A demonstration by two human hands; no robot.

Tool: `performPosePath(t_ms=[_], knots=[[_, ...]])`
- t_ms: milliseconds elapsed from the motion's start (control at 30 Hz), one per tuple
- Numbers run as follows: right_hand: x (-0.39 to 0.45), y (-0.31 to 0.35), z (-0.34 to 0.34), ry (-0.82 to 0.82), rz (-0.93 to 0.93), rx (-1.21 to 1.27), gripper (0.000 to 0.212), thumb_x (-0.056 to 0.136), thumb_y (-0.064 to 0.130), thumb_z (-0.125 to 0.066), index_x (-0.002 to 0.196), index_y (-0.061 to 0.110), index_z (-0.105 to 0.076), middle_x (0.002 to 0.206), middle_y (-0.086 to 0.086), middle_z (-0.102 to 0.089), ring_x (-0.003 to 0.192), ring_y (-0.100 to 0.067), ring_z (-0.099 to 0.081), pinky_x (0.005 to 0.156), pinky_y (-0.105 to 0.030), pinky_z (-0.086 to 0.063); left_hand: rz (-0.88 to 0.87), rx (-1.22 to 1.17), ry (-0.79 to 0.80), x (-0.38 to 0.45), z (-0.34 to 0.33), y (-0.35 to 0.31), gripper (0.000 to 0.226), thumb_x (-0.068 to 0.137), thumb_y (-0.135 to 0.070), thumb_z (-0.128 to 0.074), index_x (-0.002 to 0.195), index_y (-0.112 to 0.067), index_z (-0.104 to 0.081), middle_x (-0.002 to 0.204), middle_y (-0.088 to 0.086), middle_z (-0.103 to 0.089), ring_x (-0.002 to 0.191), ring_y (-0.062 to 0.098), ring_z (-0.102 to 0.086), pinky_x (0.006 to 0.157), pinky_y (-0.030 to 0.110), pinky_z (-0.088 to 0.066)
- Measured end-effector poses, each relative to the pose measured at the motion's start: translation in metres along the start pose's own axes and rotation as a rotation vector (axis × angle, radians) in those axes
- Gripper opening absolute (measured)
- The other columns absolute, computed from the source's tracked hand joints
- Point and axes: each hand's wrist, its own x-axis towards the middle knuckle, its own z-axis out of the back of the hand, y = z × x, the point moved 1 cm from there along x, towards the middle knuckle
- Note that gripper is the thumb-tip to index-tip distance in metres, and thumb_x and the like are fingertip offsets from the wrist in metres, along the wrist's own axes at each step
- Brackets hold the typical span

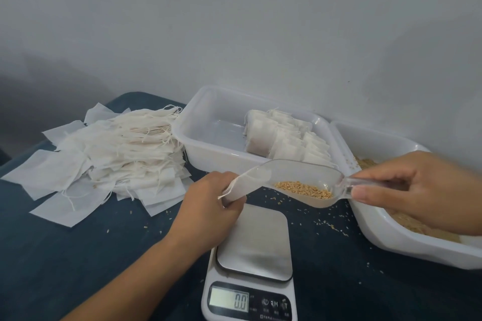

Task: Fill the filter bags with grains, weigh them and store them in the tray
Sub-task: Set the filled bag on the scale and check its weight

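Observation:
My left hand (208, 203) holds a white filter bag (238, 187) open above the scale. My right hand (417, 190) grips the handle of a clear plastic scoop (294, 172) whose tip sits in the bag's mouth. A small heap of golden grains (303, 189) lies near the scoop's handle end. The digital scale (254, 245) stands below, its steel plate bare and its display reading 0.0. A white tray (198, 143) behind it holds a row of filled bags (281, 138). A pile of empty filter bags (109, 156) lies at the left.
A second white tray (386, 237) with grains stands at the right, under my right hand. Loose grains are scattered on the dark blue table (78, 255). A grey wall rises right behind the trays.

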Motion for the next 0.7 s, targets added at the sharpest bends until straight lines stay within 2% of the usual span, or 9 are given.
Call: performPosePath(t_ms=[100,200,267,333,400,467,533,700], knots=[[0.002,-0.002,0.006,0.054,-0.038,-0.059,0.047,0.068,0.091,-0.061,0.101,0.061,-0.075,0.054,0.015,-0.05,0.052,0.001,-0.046,0.054,-0.011,-0.043,-0.044,0.065,0.001,0.001,0.002,-0.002,0.011,0.091,-0.015,-0.067,0.092,-0.027,-0.069,0.082,-0.008,-0.06,0.078,0.009,-0.055,0.068,0.017,-0.04],[0.004,0.001,0.013,0.077,-0.063,-0.127,0.066,0.062,0.098,-0.055,0.101,0.05,-0.079,0.054,0.014,-0.041,0.048,-0.001,-0.039,0.047,-0.011,-0.035,-0.073,0.104,0.006,0.001,0.004,-0.002,0.021,0.089,-0.009,-0.069,0.101,-0.026,-0.072,0.088,-0.009,-0.059,0.079,0.009,-0.054,0.068,0.012,-0.037],[0.005,0.003,0.015,0.096,-0.068,-0.157,0.076,0.06,0.101,-0.054,0.103,0.044,-0.079,0.057,0.012,-0.041,0.05,-0.002,-0.038,0.05,-0.014,-0.036,-0.074,0.107,0.005,0.001,0.004,-0.002,0.027,0.087,-0.006,-0.07,0.105,-0.026,-0.073,0.09,-0.01,-0.058,0.078,0.007,-0.053,0.068,0.011,-0.037],[0.007,0.006,0.013,0.117,-0.08,-0.191,0.071,0.059,0.104,-0.05,0.103,0.055,-0.076,0.059,0.008,-0.048,0.054,-0.002,-0.043,0.056,-0.021,-0.045,-0.076,0.114,0.002,0.0,0.005,-0.002,0.03,0.086,-0.005,-0.07,0.107,-0.027,-0.073,0.092,-0.012,-0.057,0.077,0.007,-0.053,0.068,0.01,-0.037],[0.009,0.008,0.01,0.104,-0.066,-0.208,0.061,0.061,0.103,-0.048,0.103,0.066,-0.071,0.07,0.01,-0.067,0.061,-0.002,-0.058,0.069,-0.028,-0.057,-0.076,0.119,0.005,0.0,0.005,-0.002,0.031,0.086,-0.005,-0.07,0.107,-0.027,-0.074,0.093,-0.011,-0.058,0.079,0.008,-0.054,0.068,0.01,-0.038],[0.011,0.01,0.007,0.098,-0.035,-0.24,0.054,0.062,0.1,-0.048,0.102,0.071,-0.068,0.089,0.026,-0.075,0.081,0.009,-0.068,0.084,-0.028,-0.059,-0.085,0.118,0.015,0.0,0.004,-0.002,0.03,0.086,-0.005,-0.07,0.106,-0.027,-0.074,0.093,-0.011,-0.059,0.08,0.008,-0.055,0.068,0.01,-0.037],[0.014,0.014,0.007,0.095,-0.03,-0.268,0.051,0.061,0.099,-0.047,0.101,0.074,-0.066,0.096,0.036,-0.072,0.092,0.016,-0.066,0.092,-0.026,-0.055,-0.086,0.117,0.029,0.0,0.003,-0.002,0.03,0.086,-0.006,-0.069,0.106,-0.028,-0.073,0.093,-0.012,-0.059,0.081,0.007,-0.055,0.068,0.01,-0.037],[0.015,0.021,0.011,0.081,-0.039,-0.326,0.063,0.051,0.109,-0.036,0.098,0.077,-0.063,0.084,0.023,-0.074,0.079,-0.002,-0.07,0.083,-0.037,-0.062,-0.074,0.124,0.047,0.0,0.002,-0.001,0.031,0.086,-0.007,-0.067,0.108,-0.028,-0.073,0.093,-0.011,-0.06,0.084,0.009,-0.055,0.069,0.012,-0.038]])
